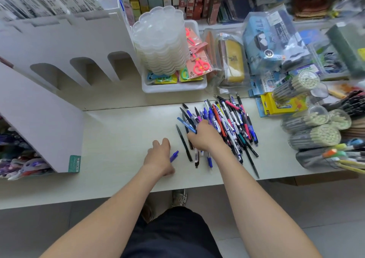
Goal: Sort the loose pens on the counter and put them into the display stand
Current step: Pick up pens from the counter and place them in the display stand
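A heap of loose pens (231, 123) in blue, black, red and white lies on the pale counter (122, 131), right of centre. My right hand (205, 137) rests on the heap's left edge with its fingers closed around a blue pen (186, 125). My left hand (160, 155) sits on the counter just left of the heap, gripping a purple-blue pen (174, 156) whose end sticks out to the right. A black pen (184, 143) lies between my hands. The white cardboard display stand (65, 46) with arched slots rises at the left.
A white tray (173, 87) with a stack of clear lids and scissors packs stands behind the heap. Bagged pencil cases and tubs of grey pens (314, 135) crowd the right side. Coloured pens fill a lower bin at far left (17, 159). The counter's front edge runs just below my wrists.
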Available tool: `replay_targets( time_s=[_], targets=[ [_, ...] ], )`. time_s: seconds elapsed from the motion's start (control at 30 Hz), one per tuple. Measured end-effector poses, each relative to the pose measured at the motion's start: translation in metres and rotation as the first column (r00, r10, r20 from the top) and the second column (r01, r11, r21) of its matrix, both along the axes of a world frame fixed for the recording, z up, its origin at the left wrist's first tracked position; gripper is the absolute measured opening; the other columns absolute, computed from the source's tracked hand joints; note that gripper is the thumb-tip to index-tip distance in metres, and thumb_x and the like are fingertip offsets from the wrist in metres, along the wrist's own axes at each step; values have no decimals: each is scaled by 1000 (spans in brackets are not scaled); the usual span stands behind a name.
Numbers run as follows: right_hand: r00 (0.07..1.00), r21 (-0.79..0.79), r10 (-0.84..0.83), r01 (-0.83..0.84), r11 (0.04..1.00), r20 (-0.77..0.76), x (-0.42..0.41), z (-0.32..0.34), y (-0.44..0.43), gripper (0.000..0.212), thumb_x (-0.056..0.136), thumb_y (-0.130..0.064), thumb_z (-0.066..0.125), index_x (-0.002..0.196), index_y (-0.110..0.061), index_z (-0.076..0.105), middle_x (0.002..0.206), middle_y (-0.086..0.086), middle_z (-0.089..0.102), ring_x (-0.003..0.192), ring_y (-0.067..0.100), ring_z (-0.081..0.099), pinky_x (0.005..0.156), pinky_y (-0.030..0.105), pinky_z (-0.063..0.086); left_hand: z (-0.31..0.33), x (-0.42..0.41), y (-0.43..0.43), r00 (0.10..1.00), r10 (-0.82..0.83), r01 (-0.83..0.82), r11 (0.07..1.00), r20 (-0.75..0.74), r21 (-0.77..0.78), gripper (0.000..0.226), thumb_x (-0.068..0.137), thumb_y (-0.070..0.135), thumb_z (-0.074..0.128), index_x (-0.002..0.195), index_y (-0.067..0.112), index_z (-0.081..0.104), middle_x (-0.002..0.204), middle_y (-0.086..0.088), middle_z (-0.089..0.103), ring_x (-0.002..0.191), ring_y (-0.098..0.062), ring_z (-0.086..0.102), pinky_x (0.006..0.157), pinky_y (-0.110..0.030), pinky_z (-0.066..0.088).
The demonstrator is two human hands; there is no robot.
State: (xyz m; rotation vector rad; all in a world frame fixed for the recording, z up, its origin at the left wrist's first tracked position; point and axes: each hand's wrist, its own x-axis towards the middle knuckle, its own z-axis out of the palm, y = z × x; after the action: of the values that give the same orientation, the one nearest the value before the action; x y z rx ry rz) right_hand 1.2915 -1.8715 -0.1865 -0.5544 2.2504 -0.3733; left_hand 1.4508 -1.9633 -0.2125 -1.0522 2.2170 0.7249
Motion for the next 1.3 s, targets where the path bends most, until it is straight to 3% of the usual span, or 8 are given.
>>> replay_targets(
  time_s=[0.1,0.33,0.43,0.53,0.67,0.8,0.97,1.3],
  targets=[
    [993,-81,-53,62,995,108,3,3,16,32,98,-31,60,113,-6,47,90,9,61,67,23,59,57,34,49,-10,1,3,999,4,-8,997,-54,-75,28,88,5,65,114,11,56,118,-16,60,102,-39,64,81,-41,55],
    [896,-25,-201,230,973,395,19,23,45,21,96,-18,57,81,-12,45,67,9,50,39,20,54,43,25,48,-22,-23,5,847,431,-388,901,-311,194,23,91,20,78,110,14,66,95,-6,74,94,-23,67,84,-32,55],
    [804,8,-261,304,953,534,21,27,57,9,89,-14,57,86,-9,50,78,15,52,45,21,46,50,28,44,-27,-29,7,780,543,-456,834,-311,310,7,94,24,67,98,18,67,85,-5,77,87,-30,75,84,-46,64],
    [738,22,-292,352,936,608,21,35,66,4,91,-11,57,91,-6,56,83,16,59,52,20,46,50,28,46,-4,-30,15,727,626,-548,776,-281,312,38,97,41,51,75,12,59,73,-8,69,72,-35,68,70,-45,63],
    [740,-48,-204,303,952,641,33,44,66,13,96,-12,57,102,-1,56,92,20,61,56,25,61,55,36,55,36,-38,27,627,773,-602,404,95,689,84,85,87,54,98,6,73,95,-20,79,86,-33,78,75,-47,66],
    [799,-121,-47,149,981,599,51,53,61,4,101,-13,52,106,-13,51,103,21,61,70,33,74,68,46,65,37,-43,32,553,813,-627,262,182,734,59,84,60,83,113,10,72,99,-16,77,89,-33,75,85,-49,65],
    [845,-141,7,81,987,535,59,45,62,42,85,-16,65,122,-17,44,96,16,60,66,36,71,56,43,58,26,-43,37,355,908,-654,69,224,754,11,99,11,71,98,2,67,79,-16,67,57,-25,70,50,-34,60],
    [803,-249,-71,265,931,592,47,41,76,63,77,-8,79,127,-32,48,91,8,70,59,17,59,56,30,45,44,-44,45,50,998,-580,3,32,814,9,102,1,52,95,0,58,76,-19,67,55,-28,71,52,-37,61]
  ],
)
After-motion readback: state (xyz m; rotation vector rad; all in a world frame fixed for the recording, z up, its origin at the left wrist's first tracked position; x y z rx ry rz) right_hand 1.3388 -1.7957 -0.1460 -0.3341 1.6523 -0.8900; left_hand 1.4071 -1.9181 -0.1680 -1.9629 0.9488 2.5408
